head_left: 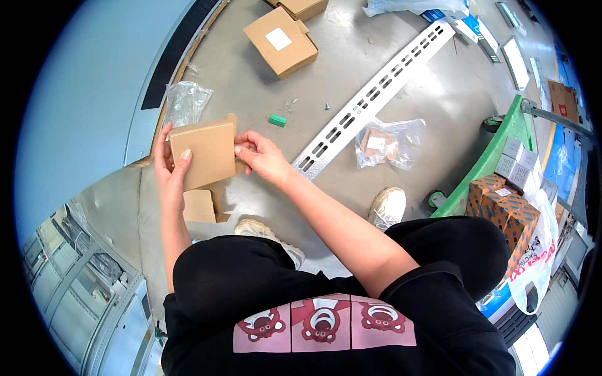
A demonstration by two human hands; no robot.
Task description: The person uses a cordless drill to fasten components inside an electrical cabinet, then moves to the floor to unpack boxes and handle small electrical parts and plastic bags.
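Black shirt (324, 323); squarish cardboard box (209, 153), flapped side rightward

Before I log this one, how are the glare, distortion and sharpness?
In the head view, bright glare washes the grey floor at upper right; the head view's corners are black and the blue panel's edge bows; in the head view, the held cardboard box, left hand and right hand look fairly sharp.

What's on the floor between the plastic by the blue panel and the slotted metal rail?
In the head view, a small green piece, a tiny screw-like part and some thin bits.
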